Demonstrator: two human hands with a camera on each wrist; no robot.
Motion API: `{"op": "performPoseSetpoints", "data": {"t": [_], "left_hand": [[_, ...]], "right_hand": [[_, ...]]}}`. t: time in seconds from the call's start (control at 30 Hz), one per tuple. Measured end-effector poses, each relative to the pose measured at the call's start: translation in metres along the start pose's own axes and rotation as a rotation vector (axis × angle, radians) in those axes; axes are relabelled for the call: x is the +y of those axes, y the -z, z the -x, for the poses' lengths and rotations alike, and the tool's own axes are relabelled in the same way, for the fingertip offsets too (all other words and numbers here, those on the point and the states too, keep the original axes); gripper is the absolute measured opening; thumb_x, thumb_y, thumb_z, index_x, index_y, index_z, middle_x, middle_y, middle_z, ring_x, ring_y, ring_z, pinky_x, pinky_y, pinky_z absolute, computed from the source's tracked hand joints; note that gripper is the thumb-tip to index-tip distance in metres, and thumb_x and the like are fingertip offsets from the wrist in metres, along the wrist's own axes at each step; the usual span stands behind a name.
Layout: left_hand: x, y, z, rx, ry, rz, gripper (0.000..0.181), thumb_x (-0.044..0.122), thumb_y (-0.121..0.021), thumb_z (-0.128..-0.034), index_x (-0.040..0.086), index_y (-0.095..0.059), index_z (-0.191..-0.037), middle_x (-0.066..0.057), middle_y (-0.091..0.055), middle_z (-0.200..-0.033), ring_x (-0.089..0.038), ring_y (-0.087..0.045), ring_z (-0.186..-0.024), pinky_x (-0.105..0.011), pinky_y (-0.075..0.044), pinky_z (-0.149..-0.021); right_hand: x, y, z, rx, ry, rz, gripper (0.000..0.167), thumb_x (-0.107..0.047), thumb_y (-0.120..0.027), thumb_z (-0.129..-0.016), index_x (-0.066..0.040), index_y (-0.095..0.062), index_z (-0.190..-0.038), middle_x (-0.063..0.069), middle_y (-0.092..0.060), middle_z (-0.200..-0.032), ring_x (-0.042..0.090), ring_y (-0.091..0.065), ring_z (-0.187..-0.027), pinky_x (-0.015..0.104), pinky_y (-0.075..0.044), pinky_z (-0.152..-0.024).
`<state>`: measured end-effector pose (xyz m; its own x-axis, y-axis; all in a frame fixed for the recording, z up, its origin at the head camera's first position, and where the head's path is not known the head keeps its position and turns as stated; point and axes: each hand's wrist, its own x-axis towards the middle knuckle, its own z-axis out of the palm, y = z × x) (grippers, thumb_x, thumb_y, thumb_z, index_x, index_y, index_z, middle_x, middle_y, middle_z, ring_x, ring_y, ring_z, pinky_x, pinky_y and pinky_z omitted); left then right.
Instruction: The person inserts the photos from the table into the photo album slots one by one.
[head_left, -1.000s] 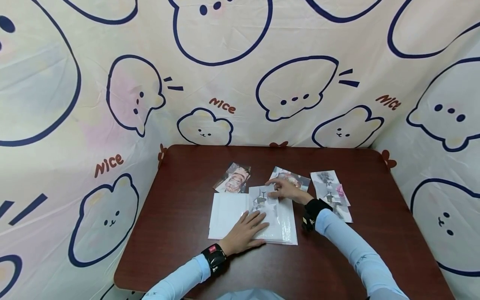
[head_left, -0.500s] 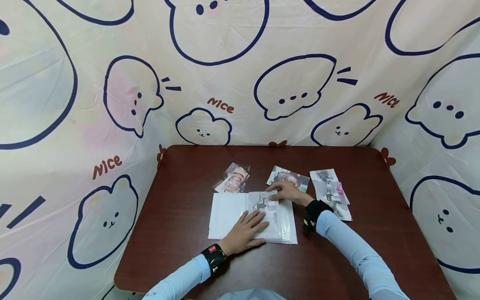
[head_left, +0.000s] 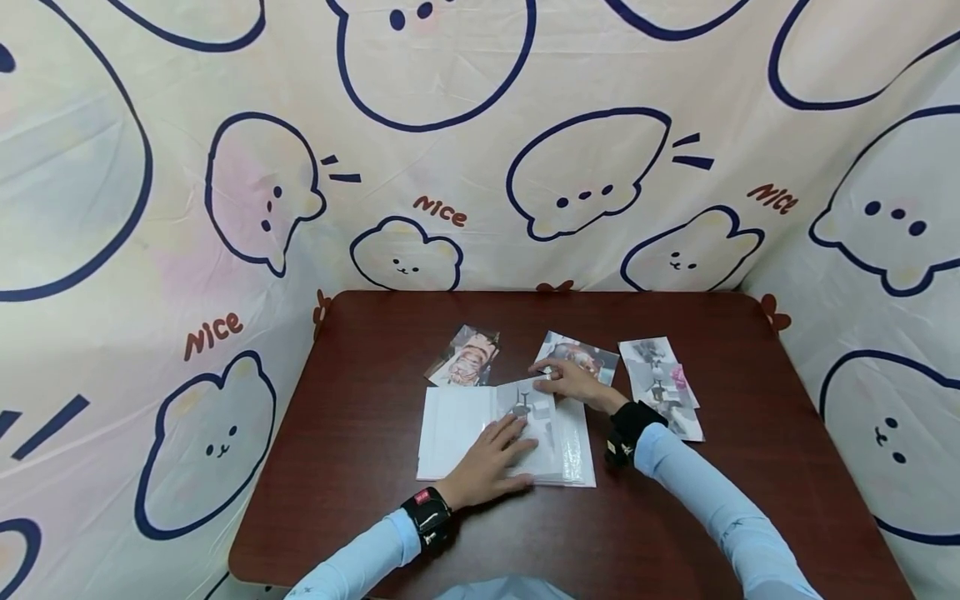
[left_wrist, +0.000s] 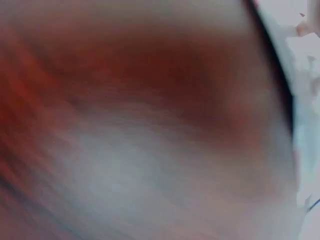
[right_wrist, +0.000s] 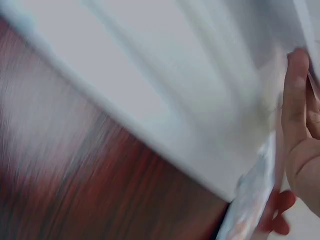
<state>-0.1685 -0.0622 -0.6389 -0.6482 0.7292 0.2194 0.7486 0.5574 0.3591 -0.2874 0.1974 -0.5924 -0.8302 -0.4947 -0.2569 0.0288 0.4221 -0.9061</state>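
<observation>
An open photo album (head_left: 453,429) with white pages and clear plastic sleeves lies on the table. My left hand (head_left: 487,467) rests on its right page, fingers spread and fairly straight. Between the thumb and fingers of my right hand (head_left: 573,383), I pinch the top right part of a photo (head_left: 522,394) with a grey and white picture. The photo's lower part lies over or inside a sleeve; which one, I cannot tell. In the right wrist view, my thumb (right_wrist: 296,95) presses against the sheet's edge. The left wrist view is too blurred to read.
Behind the album lie a wrapped pink photo (head_left: 471,358) and another photo (head_left: 592,360), partly behind my right hand. Several overlapping photos (head_left: 660,379) lie to the right. All rest on the dark brown table (head_left: 360,358), with a patterned cloth (head_left: 480,167) behind it.
The photo in my right hand first slid down towards me, then rose and tilted slightly. My right hand shifted only a little with it. My left hand stayed nearly in place.
</observation>
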Motion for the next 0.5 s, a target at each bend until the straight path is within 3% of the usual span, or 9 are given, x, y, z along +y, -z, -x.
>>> {"op": "performPoseSetpoints", "data": {"t": [0.13,0.27,0.33,0.43,0.5], "left_hand": [[0.002,0.017,-0.007,0.055,0.178,0.389,0.052,0.036,-0.045,-0.1114,0.009,-0.042,-0.156,-0.021,-0.027,-0.168,-0.040,-0.028,-0.155,-0.056,-0.033,-0.122],[0.001,0.033,-0.015,0.171,0.358,0.708,0.048,0.025,-0.033,-0.1147,0.005,-0.037,-0.158,-0.024,-0.039,-0.161,-0.042,-0.045,-0.144,-0.055,-0.045,-0.113],[-0.002,0.041,-0.017,0.237,0.441,0.817,0.048,0.025,-0.030,-0.1151,0.002,-0.036,-0.157,-0.028,-0.044,-0.156,-0.046,-0.055,-0.133,-0.056,-0.052,-0.103],[-0.011,0.054,-0.012,0.356,0.564,0.899,0.050,0.025,-0.028,-0.1153,-0.004,-0.036,-0.155,-0.034,-0.049,-0.149,-0.051,-0.061,-0.121,-0.056,-0.056,-0.094],[-0.019,0.062,-0.007,0.441,0.657,0.906,0.051,0.027,-0.028,-0.1152,-0.005,-0.041,-0.152,-0.036,-0.054,-0.142,-0.050,-0.065,-0.114,-0.052,-0.059,-0.087]], "right_hand": [[-0.021,-0.015,0.004,0.017,0.027,-0.122,0.059,-0.031,-0.050,-0.111,0.004,-0.035,-0.156,0.021,-0.073,-0.103,0.022,-0.076,-0.084,0.045,-0.063,-0.078],[-0.035,-0.039,0.004,-0.007,0.091,-0.197,0.059,-0.034,-0.041,-0.113,0.005,-0.031,-0.156,0.035,-0.062,-0.127,0.038,-0.074,-0.102,0.051,-0.063,-0.082],[-0.039,-0.052,0.004,-0.040,0.134,-0.183,0.057,-0.031,-0.040,-0.114,0.006,-0.030,-0.155,0.039,-0.055,-0.137,0.047,-0.068,-0.113,0.053,-0.062,-0.085],[-0.040,-0.069,0.004,-0.084,0.213,-0.058,0.052,-0.026,-0.041,-0.114,0.007,-0.034,-0.153,0.036,-0.051,-0.146,0.051,-0.058,-0.128,0.056,-0.057,-0.096],[-0.039,-0.079,0.003,-0.106,0.262,0.054,0.050,-0.024,-0.042,-0.113,0.006,-0.038,-0.153,0.031,-0.050,-0.149,0.049,-0.054,-0.134,0.057,-0.053,-0.104]]}}
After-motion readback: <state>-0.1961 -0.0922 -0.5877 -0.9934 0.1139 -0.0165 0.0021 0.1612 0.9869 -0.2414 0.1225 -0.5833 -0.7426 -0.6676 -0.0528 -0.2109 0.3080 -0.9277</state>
